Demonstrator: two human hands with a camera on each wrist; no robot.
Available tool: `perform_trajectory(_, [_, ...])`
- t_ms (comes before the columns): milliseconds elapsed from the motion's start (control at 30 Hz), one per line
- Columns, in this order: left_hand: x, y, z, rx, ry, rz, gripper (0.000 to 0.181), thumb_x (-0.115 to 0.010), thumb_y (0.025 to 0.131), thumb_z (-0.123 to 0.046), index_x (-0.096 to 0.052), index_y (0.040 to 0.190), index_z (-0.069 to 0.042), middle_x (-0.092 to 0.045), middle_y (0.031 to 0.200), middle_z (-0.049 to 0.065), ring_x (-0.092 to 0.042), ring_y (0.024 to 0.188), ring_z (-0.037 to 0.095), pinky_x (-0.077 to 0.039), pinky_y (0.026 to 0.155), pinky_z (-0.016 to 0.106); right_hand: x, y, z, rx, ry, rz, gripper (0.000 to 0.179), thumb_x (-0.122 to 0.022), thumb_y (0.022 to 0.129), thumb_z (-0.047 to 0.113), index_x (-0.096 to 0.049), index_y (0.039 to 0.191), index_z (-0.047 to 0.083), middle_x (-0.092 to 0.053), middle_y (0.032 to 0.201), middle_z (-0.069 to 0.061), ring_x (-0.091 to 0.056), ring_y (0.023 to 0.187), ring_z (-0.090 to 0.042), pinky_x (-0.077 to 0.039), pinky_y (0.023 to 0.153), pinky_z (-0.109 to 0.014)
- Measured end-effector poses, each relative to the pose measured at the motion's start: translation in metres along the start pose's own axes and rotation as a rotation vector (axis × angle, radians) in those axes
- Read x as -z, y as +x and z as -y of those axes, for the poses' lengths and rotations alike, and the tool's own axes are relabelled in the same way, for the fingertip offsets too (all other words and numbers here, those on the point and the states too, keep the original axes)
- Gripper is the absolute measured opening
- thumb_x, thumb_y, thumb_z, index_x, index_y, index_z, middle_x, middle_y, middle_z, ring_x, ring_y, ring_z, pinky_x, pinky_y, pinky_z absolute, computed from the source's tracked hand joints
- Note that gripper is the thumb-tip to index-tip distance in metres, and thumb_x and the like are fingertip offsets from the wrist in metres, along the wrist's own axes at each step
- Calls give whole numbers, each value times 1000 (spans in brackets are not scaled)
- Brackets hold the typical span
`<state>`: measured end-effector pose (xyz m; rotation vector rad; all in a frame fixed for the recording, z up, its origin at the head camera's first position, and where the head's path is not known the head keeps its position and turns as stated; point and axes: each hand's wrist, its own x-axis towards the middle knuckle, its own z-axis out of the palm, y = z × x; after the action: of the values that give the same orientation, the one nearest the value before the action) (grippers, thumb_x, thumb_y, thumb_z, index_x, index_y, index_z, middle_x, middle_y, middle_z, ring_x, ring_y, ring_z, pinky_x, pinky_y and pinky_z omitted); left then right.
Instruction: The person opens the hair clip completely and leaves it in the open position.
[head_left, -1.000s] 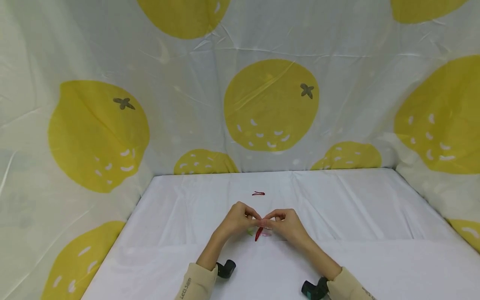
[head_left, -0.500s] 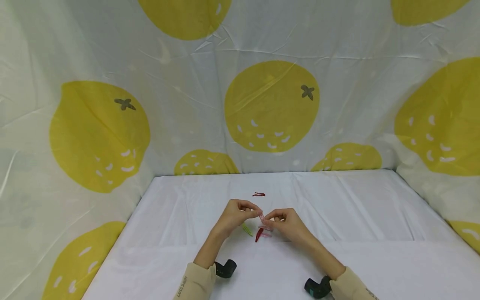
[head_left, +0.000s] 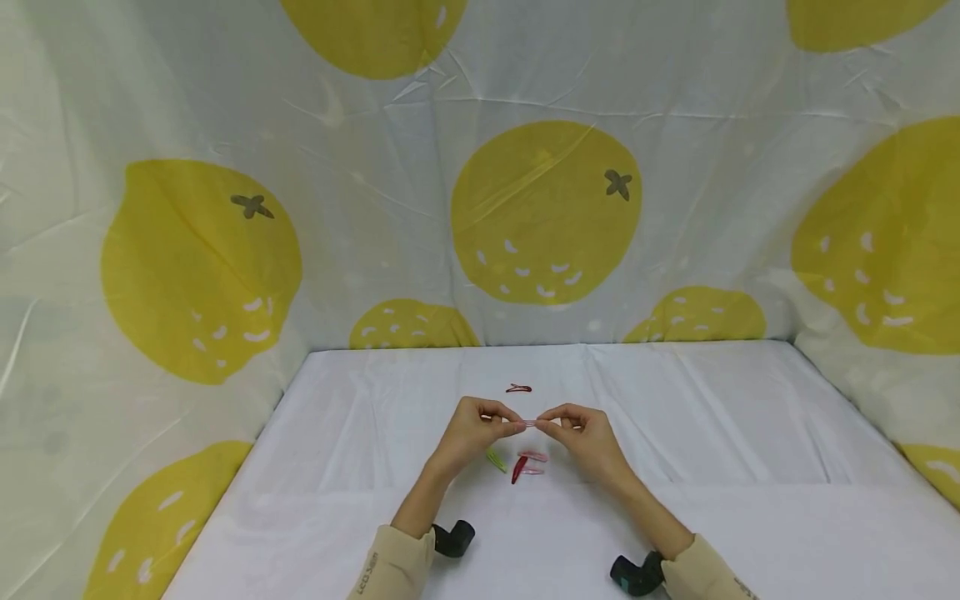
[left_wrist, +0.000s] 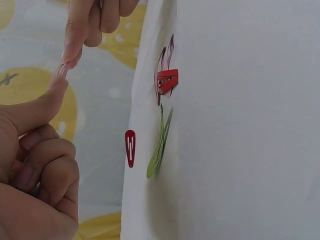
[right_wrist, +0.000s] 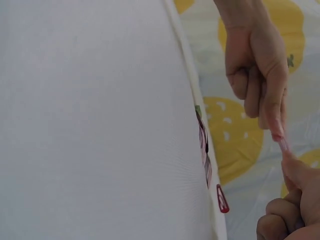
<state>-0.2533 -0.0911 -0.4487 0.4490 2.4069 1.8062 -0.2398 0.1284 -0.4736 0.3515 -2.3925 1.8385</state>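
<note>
Pink clip (head_left: 530,423) raised off table (head_left: 675,442), long axis nine-to-three o'clock. Left hand (head_left: 474,431) pinches nine-o'clock end, right hand (head_left: 588,440) three-o'clock end; neither nearer. Green clip (head_left: 496,460) apart, between seven and eight.

We spot dark lettering (head_left: 367,573) on the left sleeve (head_left: 397,560), more on the right sleeve (head_left: 699,571), and we can't read either for certain!

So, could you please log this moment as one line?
left hand: pinches pink clip | right hand: same clip | cloth: green clip, two red clips, two more pink clips
</note>
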Motion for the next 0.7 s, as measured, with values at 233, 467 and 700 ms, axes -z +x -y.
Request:
perform_trajectory(233, [-10, 2, -1, -92, -8, -127, 5, -83, 86, -5, -81, 85, -1, -50, 59, -3, -33, 53, 4, -28, 51, 19, 1, -2, 0, 4, 25, -50, 15, -83, 89, 26, -81, 94, 11, -35, 60, 2, -30, 56, -3, -26, 53, -20])
perform_trajectory(467, [-13, 0, -6, -129, -15, -166, 4, -83, 84, -1, -80, 81, 0, -47, 54, -4, -29, 50, 2, -25, 49, 19, 0, -4, 3, 91, 61, -69, 12, -83, 88, 17, -80, 91, 7, -32, 57, 3, -27, 53, -1, -24, 50, -21])
perform_trajectory(700, [-15, -1, -5, -158, 18, -188, 5, -83, 83, 1, -79, 79, 2, -45, 54, -3, -30, 48, 0, -24, 47, 18, -3, -6, 4, 106, 72, -79, 8, -84, 87, 12, -79, 89, 5, -31, 56, 5, -27, 51, 0, -24, 48, -19])
